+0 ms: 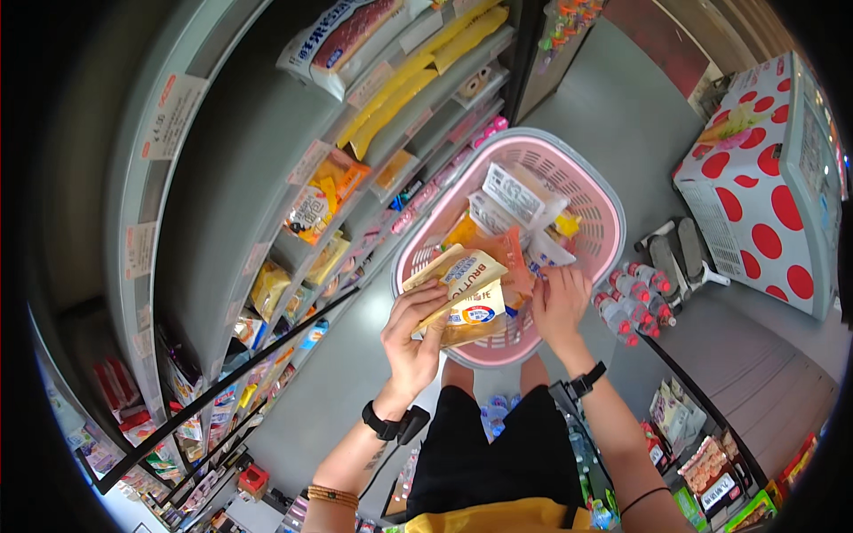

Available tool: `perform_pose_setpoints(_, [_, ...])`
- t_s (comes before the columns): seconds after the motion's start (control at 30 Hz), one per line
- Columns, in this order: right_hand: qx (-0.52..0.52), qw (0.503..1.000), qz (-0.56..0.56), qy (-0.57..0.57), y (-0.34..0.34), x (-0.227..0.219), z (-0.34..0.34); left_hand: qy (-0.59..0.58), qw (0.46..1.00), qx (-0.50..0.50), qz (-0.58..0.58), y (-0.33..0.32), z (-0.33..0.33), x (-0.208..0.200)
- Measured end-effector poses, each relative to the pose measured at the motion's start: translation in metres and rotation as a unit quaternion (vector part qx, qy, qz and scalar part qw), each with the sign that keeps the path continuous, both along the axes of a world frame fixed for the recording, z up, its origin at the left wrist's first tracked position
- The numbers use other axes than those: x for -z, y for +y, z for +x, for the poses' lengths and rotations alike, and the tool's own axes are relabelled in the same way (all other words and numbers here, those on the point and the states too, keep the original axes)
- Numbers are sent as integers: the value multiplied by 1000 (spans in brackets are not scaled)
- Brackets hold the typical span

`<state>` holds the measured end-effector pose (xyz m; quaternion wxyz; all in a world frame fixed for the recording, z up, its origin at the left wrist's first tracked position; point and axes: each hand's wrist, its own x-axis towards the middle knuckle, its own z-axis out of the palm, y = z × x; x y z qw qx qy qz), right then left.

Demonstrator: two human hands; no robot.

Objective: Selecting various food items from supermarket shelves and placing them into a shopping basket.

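My left hand (416, 324) is closed round two cream-yellow snack packets, an upper one (466, 269) and a lower one (475, 313), above the near left part of a pink-and-grey plastic basket (611, 200). At the basket's near right side, my right hand (562, 306) has its fingers curled and pinched at the edge of a translucent orange packet (514, 256); the fingertips are partly hidden. White printed packets (514, 194) lie deeper in the basket, with a small yellow item (566, 225) beside them.
Shelves on the left hold an orange bread packet (322, 200), yellow packets (400, 99) and a white bag (342, 40). A dark rail (240, 382) crosses the lower left. Several red-capped bottles (633, 302) stand right of the basket, near a red-dotted freezer (751, 191).
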<state>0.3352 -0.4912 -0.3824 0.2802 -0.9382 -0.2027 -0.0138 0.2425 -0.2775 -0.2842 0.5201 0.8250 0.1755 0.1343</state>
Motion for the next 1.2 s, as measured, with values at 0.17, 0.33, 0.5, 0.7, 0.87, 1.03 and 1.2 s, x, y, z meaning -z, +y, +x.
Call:
perform_pose_setpoints(0.17, [8,1000,6,1,-6,1,-1,58,983,-105,-136,5,20,25])
perform_pose_setpoints(0.33, [0,1000,19,-4,-3,-1,0,96,906,-192,-366,30,34,78])
perform_pose_setpoints(0.5, [2,1000,20,2,-5,2,1,131,928,-158,-310,42,37,87])
perform_pose_setpoints(0.7, [-5,1000,24,4,-5,1,2,78,972,-164,-150,35,37,78])
perform_pose_setpoints(0.87, [-5,1000,23,3,-5,-1,4,115,980,-149,62,30,42,45])
perform_pose_setpoints(1.03, [-12,1000,9,4,-4,0,2,3,975,-99,201,44,63,-4])
perform_pose_setpoints(1.2, [-14,1000,-4,5,-8,0,3,-114,933,-53,336,86,111,-68])
